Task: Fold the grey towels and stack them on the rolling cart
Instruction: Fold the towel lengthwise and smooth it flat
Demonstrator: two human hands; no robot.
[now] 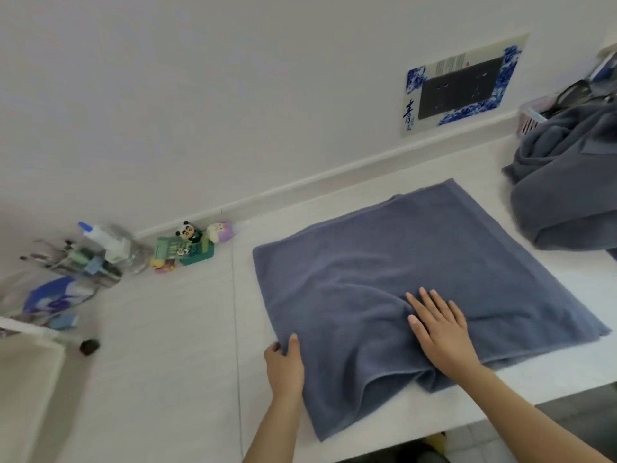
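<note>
A grey-blue towel [417,272] lies spread on the white counter [167,362], folded over once, with wrinkles near its front. My left hand [283,365] pinches the towel's left front edge, thumb on top and fingers tucked under the cloth. My right hand [440,332] rests flat on the towel with its fingers straight and spread, pressing the cloth down. A heap of unfolded grey towels [567,175] sits at the counter's right end. No rolling cart is in view.
A pink basket [531,118] stands behind the heap by the wall. Small toys and a green box [190,245], a spray bottle [100,238] and a cup of brushes [66,262] crowd the back left. A small dark object [89,346] lies near the sink edge.
</note>
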